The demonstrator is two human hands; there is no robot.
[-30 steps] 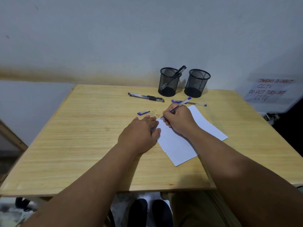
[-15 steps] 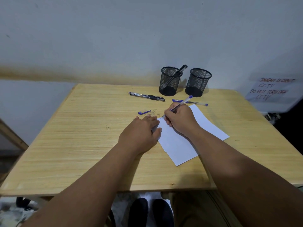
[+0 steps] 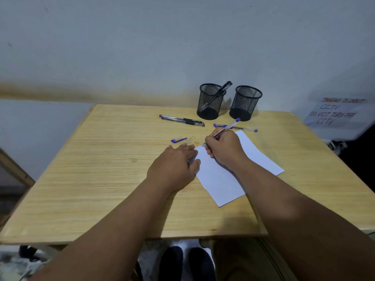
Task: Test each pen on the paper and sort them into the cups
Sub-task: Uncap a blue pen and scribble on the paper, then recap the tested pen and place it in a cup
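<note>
Nearest, the left hand (image 3: 174, 167) lies flat, fingers spread, pinning the thin, slippery paper (image 3: 229, 179) to the bench (image 3: 101, 179); beyond it the right hand (image 3: 223, 151) pinches a light, stiff blue pen (image 3: 227, 127) low on the barrel, tip at the sheet's far corner; cups (image 3: 211, 102) stand farthest

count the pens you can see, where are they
4, maybe 5. One blue pen in the right hand, a blue pen beyond the paper, a black pen on the table, one or two in the left cup.
</note>
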